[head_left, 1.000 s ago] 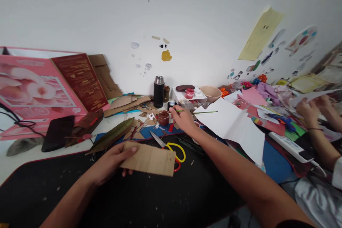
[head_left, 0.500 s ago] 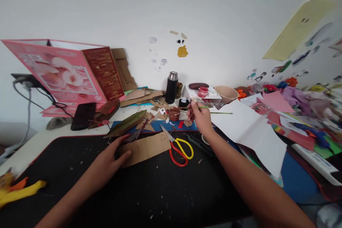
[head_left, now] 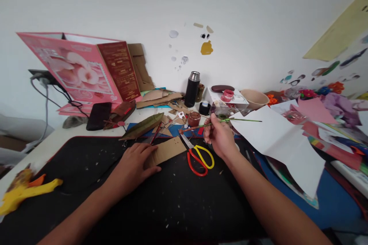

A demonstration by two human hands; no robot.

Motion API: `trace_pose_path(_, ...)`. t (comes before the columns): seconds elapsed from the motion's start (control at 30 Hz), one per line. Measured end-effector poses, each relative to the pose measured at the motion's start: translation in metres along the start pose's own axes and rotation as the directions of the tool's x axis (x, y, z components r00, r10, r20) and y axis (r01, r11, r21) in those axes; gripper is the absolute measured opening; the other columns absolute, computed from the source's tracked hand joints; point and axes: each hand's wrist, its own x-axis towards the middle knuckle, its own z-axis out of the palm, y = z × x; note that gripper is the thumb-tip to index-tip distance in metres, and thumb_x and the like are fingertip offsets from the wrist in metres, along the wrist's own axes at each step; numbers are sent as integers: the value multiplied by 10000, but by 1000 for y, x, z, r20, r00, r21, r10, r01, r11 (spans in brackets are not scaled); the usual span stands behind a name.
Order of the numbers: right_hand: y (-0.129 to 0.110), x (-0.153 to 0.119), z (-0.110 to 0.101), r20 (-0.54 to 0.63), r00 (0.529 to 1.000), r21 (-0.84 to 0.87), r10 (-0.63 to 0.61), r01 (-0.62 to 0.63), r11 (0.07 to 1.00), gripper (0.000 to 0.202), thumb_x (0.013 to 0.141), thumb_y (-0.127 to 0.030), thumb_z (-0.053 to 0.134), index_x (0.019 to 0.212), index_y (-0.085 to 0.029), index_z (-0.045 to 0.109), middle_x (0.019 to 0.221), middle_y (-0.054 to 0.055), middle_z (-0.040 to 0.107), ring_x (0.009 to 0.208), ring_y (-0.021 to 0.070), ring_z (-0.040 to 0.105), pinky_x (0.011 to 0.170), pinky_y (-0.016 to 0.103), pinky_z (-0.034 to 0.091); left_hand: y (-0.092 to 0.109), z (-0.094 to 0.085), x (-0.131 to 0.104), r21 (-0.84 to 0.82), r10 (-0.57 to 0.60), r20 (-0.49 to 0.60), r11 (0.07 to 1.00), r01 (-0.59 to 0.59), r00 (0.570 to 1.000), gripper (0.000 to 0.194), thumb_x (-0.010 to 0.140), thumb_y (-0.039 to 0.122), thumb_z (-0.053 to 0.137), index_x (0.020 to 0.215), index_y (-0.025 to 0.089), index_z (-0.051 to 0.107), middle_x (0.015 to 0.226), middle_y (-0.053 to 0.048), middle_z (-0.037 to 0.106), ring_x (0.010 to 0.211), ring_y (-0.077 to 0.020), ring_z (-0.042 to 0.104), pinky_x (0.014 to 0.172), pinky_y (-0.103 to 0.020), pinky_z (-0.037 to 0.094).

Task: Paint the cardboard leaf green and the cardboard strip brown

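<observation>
My left hand (head_left: 138, 160) grips the left part of a cardboard strip (head_left: 168, 151), fingers along its far side and thumb on its near edge. In my right hand (head_left: 220, 134) is a thin green paintbrush (head_left: 195, 127), pinched between the fingers. Its brown tip points left, near the strip's right end and the scissor blades; whether it touches anything I cannot tell. Just behind the brush stands a small open jar of brown paint (head_left: 194, 118). Scissors (head_left: 198, 157) with one red and one yellow handle lie right of the strip on the black mat (head_left: 169, 203).
Behind lie a dried leaf (head_left: 143, 126), cardboard scraps (head_left: 161, 97), a black flask (head_left: 192, 90) and an ink bottle (head_left: 204, 108). White paper (head_left: 284, 138) covers the right side. At left are a phone (head_left: 98, 116), a pink box (head_left: 83, 72) and a yellow object (head_left: 31, 191).
My right hand has come down and nearer, bringing the brush tip away from the paint jar toward the strip. My left hand has slid further right over the cardboard. The view has shifted slightly.
</observation>
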Motion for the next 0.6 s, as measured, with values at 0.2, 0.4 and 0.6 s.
trace_pose_path(0.2,8,-7,-1,16,997,47,76,-77,996,593,684,-721,894,753,-182,656,470,-31,579,350,102,496,322,184,299,-13,-11,-9,87,-41,56,996,36,998,580,911,582,738,1399,272,698,1391,-126,711,1255,-389,640,1032,-563,512)
trace_pose_path(0.4,24,-9,6,31,994,66,105,-107,992,587,708,-716,884,756,-172,668,478,-34,575,351,97,498,331,177,304,-24,-11,-14,80,-56,35,995,53,998,583,940,605,692,1418,272,681,1431,-126,690,1308,-375,610,1100,-560,474)
trace_pose_path(0.6,30,-11,12,61,993,55,104,-107,993,573,751,-715,859,771,-177,662,489,-41,570,360,95,503,325,178,320,-32,-9,-33,-3,-13,-36,1000,13,999,670,939,645,679,1490,272,608,1494,-123,654,1344,-364,597,1139,-559,462)
